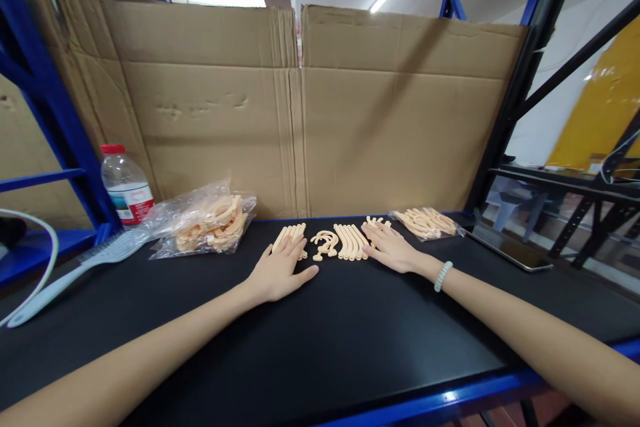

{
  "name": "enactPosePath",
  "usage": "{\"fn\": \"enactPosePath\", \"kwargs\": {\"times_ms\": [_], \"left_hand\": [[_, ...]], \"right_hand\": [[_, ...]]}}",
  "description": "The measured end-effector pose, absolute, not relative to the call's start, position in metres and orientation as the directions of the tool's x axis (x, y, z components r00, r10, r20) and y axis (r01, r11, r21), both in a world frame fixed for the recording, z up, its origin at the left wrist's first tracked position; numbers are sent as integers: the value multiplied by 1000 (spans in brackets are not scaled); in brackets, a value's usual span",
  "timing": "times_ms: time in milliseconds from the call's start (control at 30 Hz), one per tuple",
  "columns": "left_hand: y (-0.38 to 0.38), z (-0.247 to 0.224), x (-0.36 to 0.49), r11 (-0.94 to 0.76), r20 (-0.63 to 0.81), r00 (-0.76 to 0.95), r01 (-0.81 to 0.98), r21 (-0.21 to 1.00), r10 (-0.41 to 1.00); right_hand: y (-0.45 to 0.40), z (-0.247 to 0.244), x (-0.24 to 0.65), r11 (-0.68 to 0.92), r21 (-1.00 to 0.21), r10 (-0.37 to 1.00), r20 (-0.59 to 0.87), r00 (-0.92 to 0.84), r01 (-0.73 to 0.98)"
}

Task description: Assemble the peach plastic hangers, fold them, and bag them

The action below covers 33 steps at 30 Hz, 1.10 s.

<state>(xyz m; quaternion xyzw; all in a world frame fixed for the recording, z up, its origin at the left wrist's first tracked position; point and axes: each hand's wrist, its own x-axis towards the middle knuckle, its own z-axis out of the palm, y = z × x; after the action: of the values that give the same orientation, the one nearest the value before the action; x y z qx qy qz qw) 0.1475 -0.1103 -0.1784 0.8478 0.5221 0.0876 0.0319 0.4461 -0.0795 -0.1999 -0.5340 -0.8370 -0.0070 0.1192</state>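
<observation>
Several cream-coloured curved pieces lie in a row on the black tabletop [320,320]. My left hand [280,270] rests flat with fingers spread, partly covering the straight pieces [295,232] at the row's left end. At the right end, my right hand [391,248] lies flat over another group of pieces [376,221], its fingertips beside the wavy pieces [351,242]. Between the hands sit small hooked pieces [326,242]. What lies under both palms is hidden.
Clear bags of similar pieces lie at left [215,223] and right [427,222]. A red-capped bottle [127,187], a pale-handled brush [85,267] and a phone-like flat device [513,249] are farther out. Cardboard panels [390,120] stand behind.
</observation>
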Motion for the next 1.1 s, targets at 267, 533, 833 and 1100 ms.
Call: {"fn": "enactPosePath", "kwargs": {"times_ms": [267, 533, 833, 1100], "left_hand": [[-74, -178, 143, -458, 107, 447, 875, 153, 888], [-75, -179, 140, -536, 248, 496, 835, 128, 832], [-82, -177, 139, -745, 531, 608, 663, 71, 591], [-76, -180, 138, -716, 572, 544, 689, 114, 615]], "right_hand": [[-45, -204, 451, 389, -174, 906, 247, -342, 905], [-65, -182, 447, 540, -171, 761, 517, -392, 824], [-100, -180, 409, 747, -79, 634, 385, -671, 660], [-65, -189, 405, 684, -72, 675, 440, -592, 726]]}}
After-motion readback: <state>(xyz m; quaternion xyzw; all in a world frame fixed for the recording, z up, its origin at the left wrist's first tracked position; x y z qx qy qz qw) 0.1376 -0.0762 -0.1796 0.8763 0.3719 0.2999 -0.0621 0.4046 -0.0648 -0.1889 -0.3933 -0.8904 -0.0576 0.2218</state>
